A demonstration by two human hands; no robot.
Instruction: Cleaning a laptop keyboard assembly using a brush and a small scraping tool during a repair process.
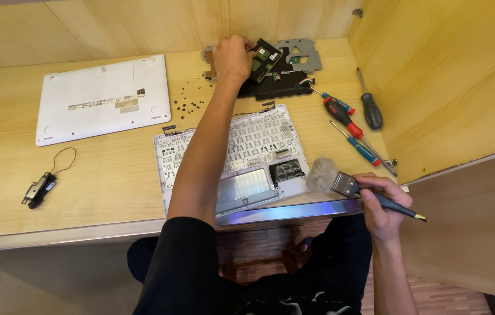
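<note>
My left hand (233, 58) reaches to the far side of the wooden desk (107, 169) and grips a dark green circuit board (266, 58) above a pile of black and metal laptop parts (294, 70). My right hand (378, 204) holds a paint brush (341, 182) by its dark handle. The brush's grey bristles rest at the right front corner of the opened white laptop keyboard shell (247, 151), which lies upside down before me.
A white laptop bottom cover (103, 98) lies at the left, small black screws (186, 105) beside it. A black speaker part with a wire (40, 188) sits near the front left. Several screwdrivers (346, 119) lie at the right by the wooden side wall.
</note>
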